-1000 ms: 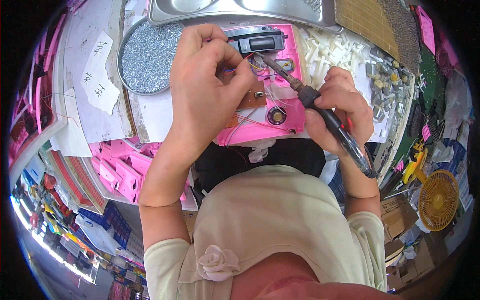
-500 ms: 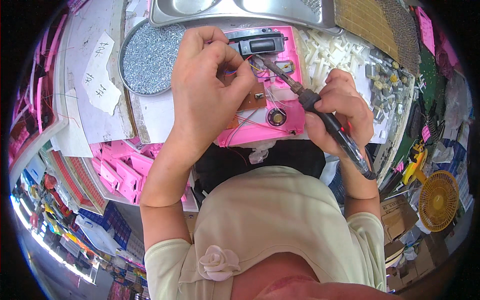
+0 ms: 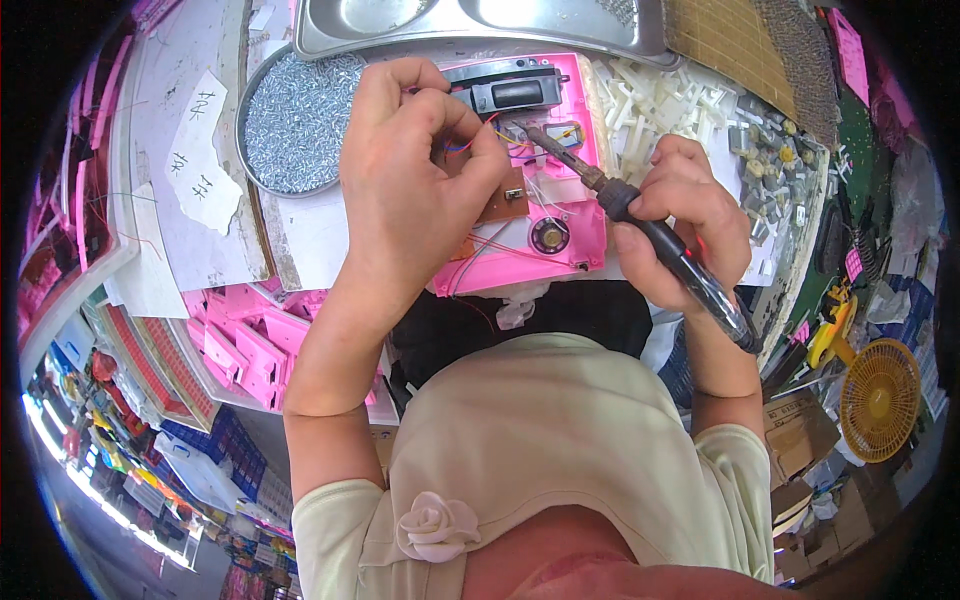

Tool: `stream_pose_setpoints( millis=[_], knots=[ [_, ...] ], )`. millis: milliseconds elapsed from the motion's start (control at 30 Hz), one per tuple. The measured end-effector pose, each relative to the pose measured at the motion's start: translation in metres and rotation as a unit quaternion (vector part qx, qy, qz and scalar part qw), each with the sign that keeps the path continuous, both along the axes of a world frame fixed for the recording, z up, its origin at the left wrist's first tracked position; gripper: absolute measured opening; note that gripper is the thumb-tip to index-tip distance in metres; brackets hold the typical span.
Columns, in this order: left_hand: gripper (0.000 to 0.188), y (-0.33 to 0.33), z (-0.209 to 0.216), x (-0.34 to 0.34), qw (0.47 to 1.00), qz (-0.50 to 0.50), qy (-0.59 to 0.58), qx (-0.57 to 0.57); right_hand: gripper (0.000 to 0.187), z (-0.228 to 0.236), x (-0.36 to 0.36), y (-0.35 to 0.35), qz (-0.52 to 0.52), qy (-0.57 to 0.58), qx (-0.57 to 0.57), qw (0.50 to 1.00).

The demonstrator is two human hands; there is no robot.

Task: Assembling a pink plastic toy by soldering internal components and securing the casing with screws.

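Note:
My right hand (image 3: 700,222) is closed round the black handle of a soldering iron (image 3: 672,252). The iron points up and left, its tip among thin coloured wires over an opened pink plastic case (image 3: 587,232). On the left side of the case, my left hand (image 3: 408,170) is in a pinch. A red wire (image 3: 492,117) emerges at its fingertips. Inside the case are a black plastic module (image 3: 515,93), a brown circuit board (image 3: 508,203) partly under my left hand, and a round speaker (image 3: 549,236). Whether the tip touches a joint is too small to tell.
A round tray of small screws (image 3: 300,120) stands left of the case. White plastic parts (image 3: 655,100) and small metal-cased parts (image 3: 765,160) lie to its right. A metal tray (image 3: 480,30) sits behind. Pink casings (image 3: 250,345) fill a container at lower left.
The iron's tip has shifted slightly down toward me, among the wires. My left hand keeps its pinch almost in place. The whole view has moved very slightly.

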State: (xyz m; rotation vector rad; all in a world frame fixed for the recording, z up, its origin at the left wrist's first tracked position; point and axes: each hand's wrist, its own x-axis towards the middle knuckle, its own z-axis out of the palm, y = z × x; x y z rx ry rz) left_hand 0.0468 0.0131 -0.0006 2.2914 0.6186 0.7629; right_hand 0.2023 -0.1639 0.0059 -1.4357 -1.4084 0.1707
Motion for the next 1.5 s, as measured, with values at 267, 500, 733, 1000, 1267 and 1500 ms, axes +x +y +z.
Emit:
stream_pose_setpoints(
  millis=[267,500,733,1000,1267,1500],
  knots=[
    [0.010,-0.003,-0.002,-0.002,1.000,0.010,0.007,-0.009,0.028,-0.001,0.002,0.002,0.001,0.000,-0.002,1.000],
    [0.011,-0.003,-0.009,-0.001,0.999,0.017,-0.010,0.034,0.029,-0.003,0.003,0.010,0.010,-0.025,0.009,1.000],
    [0.012,-0.005,-0.008,0.001,0.999,0.022,-0.012,0.040,0.034,-0.004,0.004,0.013,0.008,-0.025,0.024,0.999],
    [0.013,-0.007,-0.009,0.003,0.999,0.023,-0.018,0.044,0.031,-0.001,0.005,0.009,0.012,-0.031,-0.006,0.999],
    [0.014,-0.007,-0.010,0.003,0.997,0.023,-0.020,0.073,0.033,-0.002,0.007,0.013,0.010,-0.025,0.023,0.999],
    [0.018,-0.007,-0.013,0.004,0.996,0.026,-0.047,0.072,0.032,0.004,0.008,0.005,0.018,-0.027,0.020,0.999]
  ],
)
